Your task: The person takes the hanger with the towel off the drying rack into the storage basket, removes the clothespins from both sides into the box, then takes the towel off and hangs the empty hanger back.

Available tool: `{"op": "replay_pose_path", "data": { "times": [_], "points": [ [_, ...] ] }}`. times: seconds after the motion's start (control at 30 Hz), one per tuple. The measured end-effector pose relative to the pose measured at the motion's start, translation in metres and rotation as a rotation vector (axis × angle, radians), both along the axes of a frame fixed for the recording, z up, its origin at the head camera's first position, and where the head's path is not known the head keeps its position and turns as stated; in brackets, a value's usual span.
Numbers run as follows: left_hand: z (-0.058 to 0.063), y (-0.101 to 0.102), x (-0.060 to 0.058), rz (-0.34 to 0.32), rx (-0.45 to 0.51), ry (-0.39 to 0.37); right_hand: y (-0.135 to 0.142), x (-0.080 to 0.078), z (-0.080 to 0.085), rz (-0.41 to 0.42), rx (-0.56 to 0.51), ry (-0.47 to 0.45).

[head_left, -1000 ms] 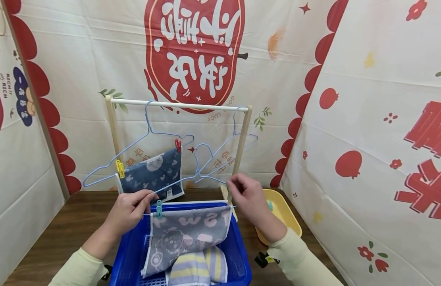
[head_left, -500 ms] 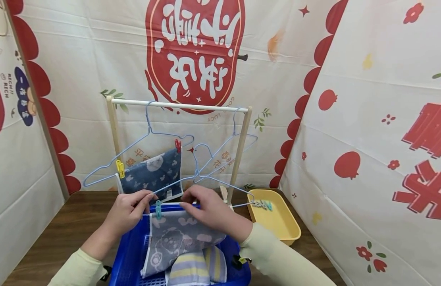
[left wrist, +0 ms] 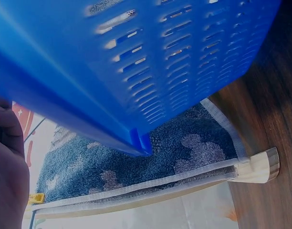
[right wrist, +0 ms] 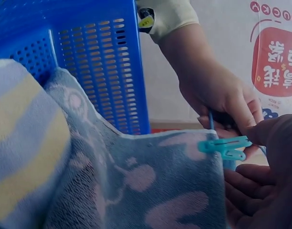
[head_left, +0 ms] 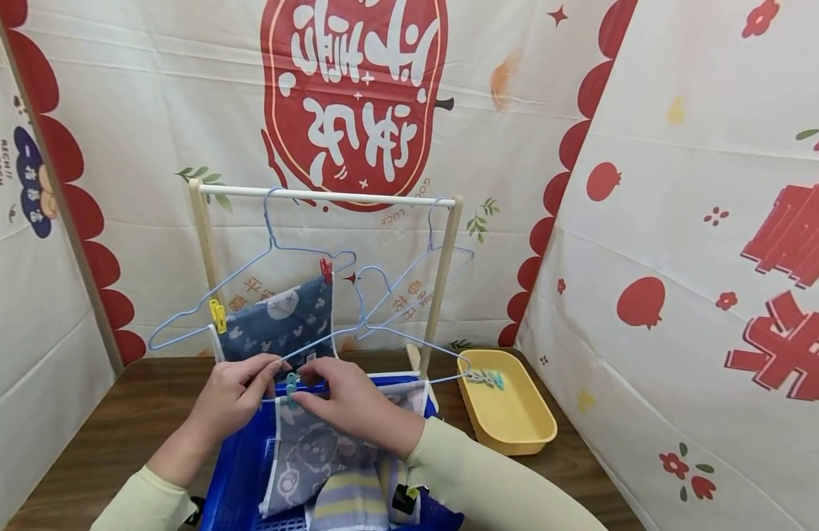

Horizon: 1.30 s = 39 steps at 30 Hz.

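My left hand point(head_left: 239, 387) grips the left end of a blue wire hanger point(head_left: 323, 341) above the blue basket point(head_left: 233, 472). A grey towel point(head_left: 306, 450) with pink print hangs at the hanger's lower bar. One teal clothespin point(right wrist: 224, 146) is clamped on its left top corner, close beside the left hand. My right hand point(head_left: 352, 402) reaches across to this clothespin, thumb and fingers parted around its handles. In the right wrist view a finger meets the tip of one handle, and the two handles stand apart. The right hand covers part of the towel's top edge.
A rack point(head_left: 329, 195) stands behind, bearing two more blue hangers; a dark blue towel point(head_left: 276, 324) hangs from one by yellow and red clothespins. A yellow tray point(head_left: 509, 413) with several clothespins is at the right. A striped towel point(head_left: 352, 498) lies in the basket.
My right hand has moved left from the hanger's right end, along the towel's top, to the teal clothespin. My left hand has kept its grip on the hanger.
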State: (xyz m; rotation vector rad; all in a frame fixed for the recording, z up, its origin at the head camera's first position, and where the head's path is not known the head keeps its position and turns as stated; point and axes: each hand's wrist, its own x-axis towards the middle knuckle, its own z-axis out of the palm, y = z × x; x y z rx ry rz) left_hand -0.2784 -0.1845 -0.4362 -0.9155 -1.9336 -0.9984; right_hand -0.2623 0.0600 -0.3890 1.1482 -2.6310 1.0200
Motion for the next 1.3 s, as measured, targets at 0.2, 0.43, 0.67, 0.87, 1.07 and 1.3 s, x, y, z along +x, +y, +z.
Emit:
{"op": "replay_pose_path", "data": {
  "times": [0.2, 0.43, 0.67, 0.87, 1.07, 1.3],
  "points": [
    [0.002, 0.001, -0.001, 0.006, -0.01, 0.005, -0.008, -0.003, -0.007, -0.008, -0.067, 0.039],
    [0.001, 0.002, -0.001, -0.001, -0.006, 0.005, -0.016, -0.002, -0.01, -0.011, -0.162, 0.019],
    [-0.001, 0.001, 0.001, 0.013, -0.007, 0.002, -0.018, -0.004, -0.01, 0.018, -0.221, -0.018],
    [-0.001, 0.0, 0.001, 0.011, -0.008, 0.006, -0.018, -0.006, -0.013, 0.016, -0.24, 0.003],
    [-0.002, 0.001, 0.0, 0.003, -0.008, 0.011, -0.017, -0.008, -0.015, -0.003, -0.257, 0.057],
    [-0.004, 0.002, -0.001, -0.007, -0.017, -0.018, -0.017, -0.009, -0.017, -0.036, -0.283, 0.073]
  ]
}}
